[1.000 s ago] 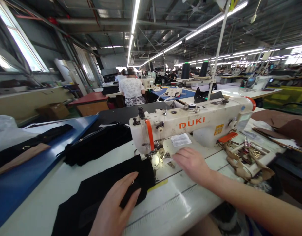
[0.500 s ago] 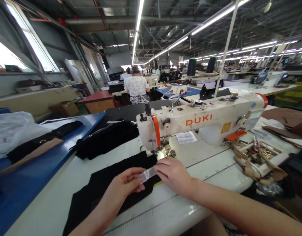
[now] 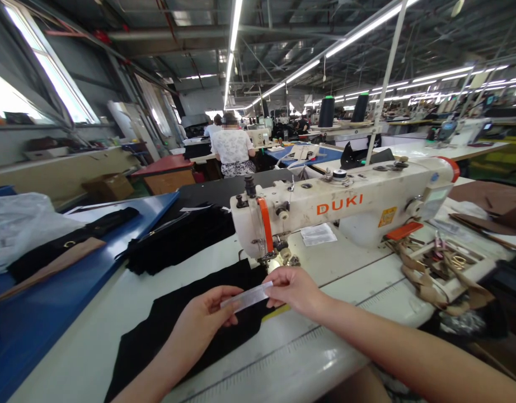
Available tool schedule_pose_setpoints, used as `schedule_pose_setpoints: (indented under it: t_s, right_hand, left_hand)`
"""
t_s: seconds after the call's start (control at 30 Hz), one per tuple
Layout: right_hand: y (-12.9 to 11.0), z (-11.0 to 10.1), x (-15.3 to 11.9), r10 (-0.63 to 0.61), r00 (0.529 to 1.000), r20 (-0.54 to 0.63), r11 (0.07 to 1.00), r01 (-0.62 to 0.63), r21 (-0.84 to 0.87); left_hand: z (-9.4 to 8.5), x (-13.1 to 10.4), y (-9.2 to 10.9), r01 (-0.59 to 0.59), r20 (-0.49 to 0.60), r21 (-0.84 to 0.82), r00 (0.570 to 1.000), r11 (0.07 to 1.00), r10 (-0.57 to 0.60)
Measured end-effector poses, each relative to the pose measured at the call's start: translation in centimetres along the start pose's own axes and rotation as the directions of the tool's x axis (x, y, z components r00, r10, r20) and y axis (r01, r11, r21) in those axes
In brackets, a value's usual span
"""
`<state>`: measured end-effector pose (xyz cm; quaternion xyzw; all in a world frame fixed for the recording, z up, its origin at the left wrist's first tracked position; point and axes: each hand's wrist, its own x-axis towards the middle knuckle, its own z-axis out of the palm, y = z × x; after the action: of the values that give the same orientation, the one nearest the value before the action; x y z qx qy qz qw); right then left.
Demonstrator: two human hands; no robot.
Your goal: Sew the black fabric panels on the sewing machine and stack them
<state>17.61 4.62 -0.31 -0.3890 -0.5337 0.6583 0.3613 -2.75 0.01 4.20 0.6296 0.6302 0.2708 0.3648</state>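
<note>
A short translucent strip [image 3: 250, 297], which looks like clear plastic, is stretched between my two hands. My left hand [image 3: 205, 313] pinches its left end between thumb and fingers. At its right end, my right hand [image 3: 292, 291] has thumb and fingertips closed on the strip. Below both hands a black fabric piece [image 3: 157, 336] lies flat on the sewing table, its far edge reaching the needle area. The white sewing machine [image 3: 337, 207] stands just beyond my right hand, with its small lamp lit by the presser foot.
Black folded fabric [image 3: 178, 238] lies left of the machine head. A blue table [image 3: 115, 268] at the left bears a plastic bag [image 3: 27, 229]. At the right sits a tray [image 3: 472, 263] with scissors and brown straps. A seated co-worker [image 3: 231, 146] is farther off.
My left hand has shifted slightly left and down, and more of the strip now shows between my hands. My right fingers have moved to pinch its right end.
</note>
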Motion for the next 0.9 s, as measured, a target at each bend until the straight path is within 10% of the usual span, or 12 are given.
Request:
schedule_pose_setpoints:
  t_s: [0.07,0.17,0.33,0.47,0.6,0.73,0.9]
  right_hand:
    - [-0.1,0.3,0.2,0.041,0.999,-0.003,0.999,-0.041,0.01]
    - [-0.4,0.9,0.4,0.098,0.995,0.016,0.994,-0.099,0.056]
    - [-0.7,1.3,1.0,0.11,0.992,0.053,0.994,-0.111,0.007]
    - [-0.7,0.3,0.3,-0.154,0.986,-0.062,0.928,0.123,-0.352]
    - [-0.5,-0.7,-2.0,-0.568,0.803,0.18,0.437,0.479,-0.762]
    - [0.0,-0.6,-3.5,-0.466,0.693,0.55,0.04,0.637,-0.77]
    - [0.3,-0.2,-3.4,-0.418,0.692,0.589,-0.074,0.62,-0.781]
  left_hand:
    - [0.4,-0.1,-0.3,-0.216,-0.141,0.257,0.956,0.942,0.258]
    - [1.6,-0.2,-0.3,-0.553,-0.057,0.557,0.719,0.62,0.693]
    - [2.5,0.5,0.0,-0.701,0.105,0.652,0.46,0.288,0.881]
    - [2.0,1.9,-0.9,-0.697,0.117,0.666,0.451,0.267,0.885]
    - [1.4,3.1,-2.7,-0.668,0.049,0.628,0.546,0.4,0.836]
    - [0.9,3.3,-3.9,-0.6,-0.001,0.567,0.685,0.565,0.729]
    - [0.5,2.9,-3.4,-0.625,0.046,0.607,0.644,0.491,0.763]
